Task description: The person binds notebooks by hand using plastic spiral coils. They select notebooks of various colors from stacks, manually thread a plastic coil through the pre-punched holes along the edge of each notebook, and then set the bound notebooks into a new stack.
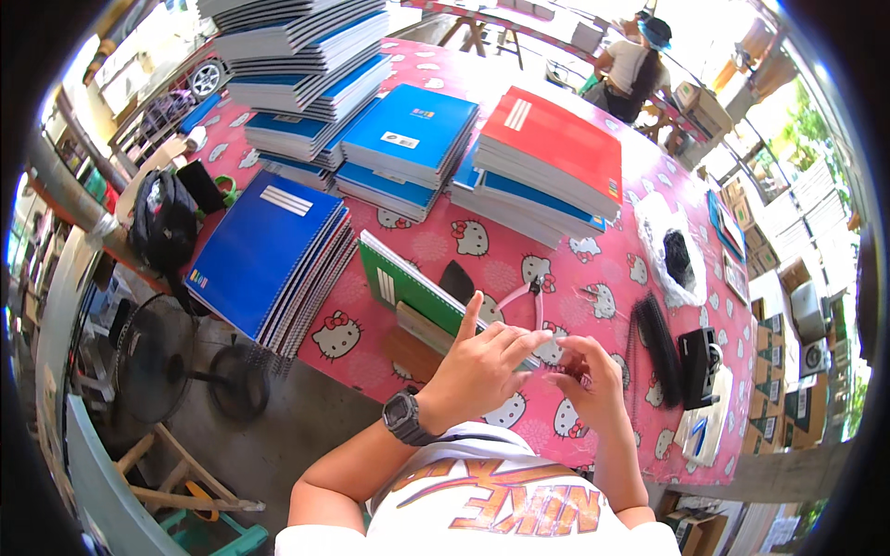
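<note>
A green spiral notebook (pixel 394 275) stands on its edge, leaning against a small wooden block (pixel 428 326). My left hand (pixel 484 360), with a black watch at the wrist, is closed over the notebook's near right end; one finger points up and the others reach to the right. Just beside it, my right hand (pixel 593 378) has thumb and fingers curled toward each other. Anything between those fingertips is too small to make out. Beyond the hands lie pliers with pink handles (pixel 535 295), and a dark flat piece (pixel 456 281) sits behind the notebook.
Blue notebooks (pixel 264 246) are stacked at left, with taller stacks (pixel 306 65) behind. A red-topped stack (pixel 556 139) stands at the back. To the right lie black coils (pixel 656 347), a plastic bag (pixel 672 250) and a black desk tool (pixel 699 366). A person (pixel 635 69) sits far off.
</note>
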Available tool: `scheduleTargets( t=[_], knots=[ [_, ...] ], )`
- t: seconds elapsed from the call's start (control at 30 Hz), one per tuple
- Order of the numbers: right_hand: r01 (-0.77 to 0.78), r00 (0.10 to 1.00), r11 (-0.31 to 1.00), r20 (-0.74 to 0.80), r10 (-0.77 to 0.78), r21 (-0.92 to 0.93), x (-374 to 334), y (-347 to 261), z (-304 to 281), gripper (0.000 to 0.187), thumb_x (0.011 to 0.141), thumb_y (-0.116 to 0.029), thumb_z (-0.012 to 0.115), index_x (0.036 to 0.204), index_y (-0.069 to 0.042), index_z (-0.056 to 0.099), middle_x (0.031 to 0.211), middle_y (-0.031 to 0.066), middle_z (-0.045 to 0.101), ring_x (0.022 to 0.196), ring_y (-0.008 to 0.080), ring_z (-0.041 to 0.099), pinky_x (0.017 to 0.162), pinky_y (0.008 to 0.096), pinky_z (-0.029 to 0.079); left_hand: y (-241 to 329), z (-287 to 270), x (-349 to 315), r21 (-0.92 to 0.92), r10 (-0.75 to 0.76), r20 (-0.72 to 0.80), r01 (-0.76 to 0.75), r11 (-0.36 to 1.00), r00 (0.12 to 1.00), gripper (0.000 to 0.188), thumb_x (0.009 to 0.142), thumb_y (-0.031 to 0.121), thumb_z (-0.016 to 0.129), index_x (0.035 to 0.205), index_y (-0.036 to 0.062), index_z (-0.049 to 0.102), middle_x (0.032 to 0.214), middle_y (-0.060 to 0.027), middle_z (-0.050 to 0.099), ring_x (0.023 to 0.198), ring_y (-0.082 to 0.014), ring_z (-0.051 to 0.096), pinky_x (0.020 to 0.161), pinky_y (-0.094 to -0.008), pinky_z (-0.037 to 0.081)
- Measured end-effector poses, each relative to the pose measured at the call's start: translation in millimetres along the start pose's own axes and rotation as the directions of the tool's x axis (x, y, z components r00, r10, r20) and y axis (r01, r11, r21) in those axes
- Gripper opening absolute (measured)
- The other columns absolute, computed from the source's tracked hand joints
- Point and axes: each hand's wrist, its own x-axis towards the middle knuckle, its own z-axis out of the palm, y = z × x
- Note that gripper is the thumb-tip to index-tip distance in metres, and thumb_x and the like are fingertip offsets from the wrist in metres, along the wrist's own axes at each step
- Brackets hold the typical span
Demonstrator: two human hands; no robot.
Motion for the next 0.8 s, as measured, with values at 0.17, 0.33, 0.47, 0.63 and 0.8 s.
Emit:
scheduleTargets(
  t=[0.17, 0.33, 0.47, 0.63, 0.8],
  knots=[
    [-0.236, 0.972, 0.926, 0.078, 0.223, 0.294, -6, -2, 5, 0.031, 0.087, 0.0, 0.056, 0.118, -0.005, 0.053, 0.07, 0.0035, 0.061, 0.062, 0.0084, 0.057, 0.054, 0.0219, 0.045, -9, -2, -3, -0.137, 0.084, -0.014, -0.085, 0.987, 0.996, 0.016, 0.076, 0.019, 0.068, 0.091, 0.019, 0.062, 0.085, 0.006, 0.058, 0.088, -0.0115, 0.057, 0.099, -0.045, 0.023],
    [-0.359, 0.928, 0.828, 0.262, 0.266, 0.431, 37, 53, -5, 0.026, 0.091, -0.011, 0.054, 0.117, -0.005, 0.056, 0.077, 0.003, 0.063, 0.068, 0.0058, 0.054, 0.064, 0.0224, 0.046, -10, 0, -2, -0.063, 0.101, 0.019, -0.1, 0.993, 0.995, 0.016, 0.079, 0.022, 0.067, 0.093, 0.0215, 0.06, 0.084, 0.0082, 0.058, 0.087, -0.0095, 0.056, 0.097, -0.0423, 0.022],
    [-0.214, 0.958, 0.977, 0.197, 0.21, -0.003, 101, 111, 45, 0.047, 0.079, -0.022, 0.069, 0.122, -0.008, 0.054, 0.105, 0.0155, 0.062, 0.087, 0.0221, 0.061, 0.077, 0.0337, 0.049, -10, -2, -1, -0.077, 0.124, -0.03, -0.126, 0.989, 0.992, 0.016, 0.08, 0.025, 0.065, 0.093, 0.0229, 0.056, 0.085, 0.0094, 0.057, 0.086, -0.0086, 0.054, 0.093, -0.039, 0.025],
    [0.259, 0.933, 0.872, 0.342, -0.113, -0.417, 143, 130, 135, 0.076, 0.064, -0.027, 0.076, 0.132, -0.016, 0.043, 0.129, 0.0207, 0.045, 0.12, 0.0362, 0.041, 0.094, 0.0467, 0.041, -4, -2, 3, -0.022, 0.129, -0.069, -0.131, 0.991, 0.989, 0.013, 0.082, 0.026, 0.064, 0.093, 0.0234, 0.057, 0.083, 0.0089, 0.056, 0.084, -0.0094, 0.054, 0.089, -0.0378, 0.026],
    [0.121, 0.933, 0.921, 0.36, 0.022, -0.37, 152, 131, 147, 0.062, 0.061, -0.029, 0.076, 0.117, -0.014, 0.054, 0.126, 0.0209, 0.043, 0.117, 0.0416, 0.039, 0.094, 0.048, 0.041, -5, 9, 0, -0.013, 0.075, 0.02, -0.074, 0.997, 0.997, 0.012, 0.081, 0.029, 0.064, 0.091, 0.023, 0.059, 0.083, 0.0074, 0.056, 0.087, -0.01, 0.053, 0.09, -0.0395, 0.026]
  ],
)
